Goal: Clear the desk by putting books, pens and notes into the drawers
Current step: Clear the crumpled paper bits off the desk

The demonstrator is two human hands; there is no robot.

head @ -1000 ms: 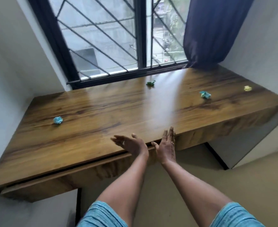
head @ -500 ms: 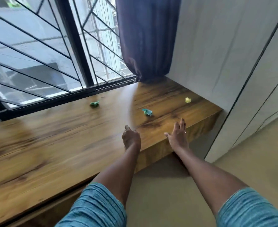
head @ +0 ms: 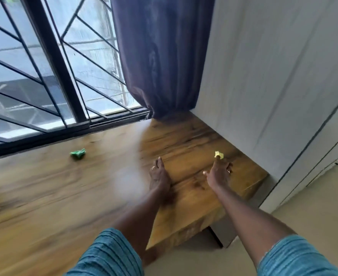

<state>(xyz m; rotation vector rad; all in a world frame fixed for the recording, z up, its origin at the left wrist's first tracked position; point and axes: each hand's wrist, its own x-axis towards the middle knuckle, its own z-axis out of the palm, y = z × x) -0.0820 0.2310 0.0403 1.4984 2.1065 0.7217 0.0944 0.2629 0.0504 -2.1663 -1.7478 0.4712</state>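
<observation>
Two crumpled notes lie on the bench (head: pixel 45 196): a green note (head: pixel 78 153) near the window (head: pixel 45 76), long axis left to right along it, and a yellow note (head: pixel 219 154) near the right end, too balled to show an axis. Left hand (head: pixel 160 174) is flat, fingers (head: pixel 158 163) straight, between them. Right hand (head: pixel 219 173) is spread, forefinger at the yellow note's near edge, holding nothing.

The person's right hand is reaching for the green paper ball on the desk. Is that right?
Not quite. The head view shows the right hand reaching for the yellow paper ball, with its fingers just about at it. The green paper ball lies further left on the desk, near the window, and the right hand is not going toward it.
</observation>
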